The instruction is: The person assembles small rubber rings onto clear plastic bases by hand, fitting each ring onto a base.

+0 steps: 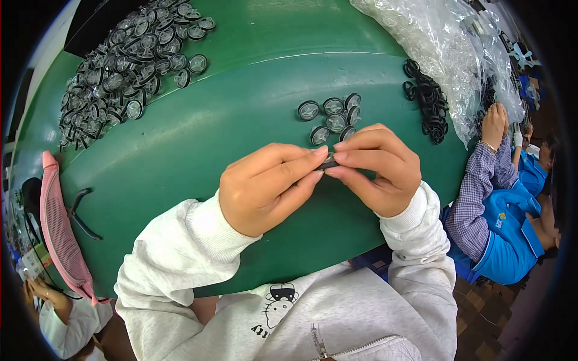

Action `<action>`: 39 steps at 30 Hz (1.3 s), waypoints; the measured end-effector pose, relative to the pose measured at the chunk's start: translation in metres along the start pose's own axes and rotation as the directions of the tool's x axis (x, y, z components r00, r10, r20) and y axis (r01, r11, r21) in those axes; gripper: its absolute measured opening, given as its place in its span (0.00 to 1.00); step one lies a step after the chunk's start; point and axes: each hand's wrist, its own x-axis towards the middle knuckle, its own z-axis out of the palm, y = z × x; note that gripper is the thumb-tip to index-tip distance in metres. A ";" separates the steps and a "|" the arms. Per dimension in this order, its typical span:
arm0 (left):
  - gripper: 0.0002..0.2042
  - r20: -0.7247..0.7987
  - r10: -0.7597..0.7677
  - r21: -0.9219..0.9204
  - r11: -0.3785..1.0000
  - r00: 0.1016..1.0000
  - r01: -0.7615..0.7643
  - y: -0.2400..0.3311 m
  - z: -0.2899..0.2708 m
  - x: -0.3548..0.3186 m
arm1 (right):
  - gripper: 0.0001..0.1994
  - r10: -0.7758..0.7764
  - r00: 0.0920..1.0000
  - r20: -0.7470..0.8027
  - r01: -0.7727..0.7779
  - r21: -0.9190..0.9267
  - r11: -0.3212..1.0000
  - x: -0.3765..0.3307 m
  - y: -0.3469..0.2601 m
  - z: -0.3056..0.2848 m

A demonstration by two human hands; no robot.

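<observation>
Between my two hands, over the green table [180,156], is a small round clear plastic part with a black ring [328,162]. Thumb and fingers of my left hand [265,183] pinch its left side, while my right hand [382,168] pinches it from the right. My fingertips cover much of it. Just beyond my hands lies a small group of similar clear round parts with black rims [335,122]. Farther right, loose black rings [431,102] lie in a long heap.
A large pile of black-rimmed clear parts [138,57] covers the far left. Clear plastic bags [439,48] lie at the far right. Pliers [80,213] and a pink mesh pouch [58,225] lie at left. A co-worker in blue [512,222] sits at right, hands near the bags.
</observation>
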 end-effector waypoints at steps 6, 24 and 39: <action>0.15 0.011 0.010 -0.067 0.998 1.000 -0.009 0.002 -0.002 0.001 | 0.13 0.147 0.989 0.019 -0.148 0.186 0.971 0.000 -0.003 -0.002; 0.15 0.044 0.078 -0.108 0.991 0.996 -0.073 0.006 -0.004 0.001 | 0.15 0.087 0.987 0.134 -0.136 0.419 0.898 -0.004 0.002 -0.004; 0.14 0.065 -0.102 -0.368 0.922 0.993 0.119 -0.001 -0.007 0.001 | 0.13 0.141 0.989 0.034 -0.144 0.380 0.914 -0.005 0.001 0.003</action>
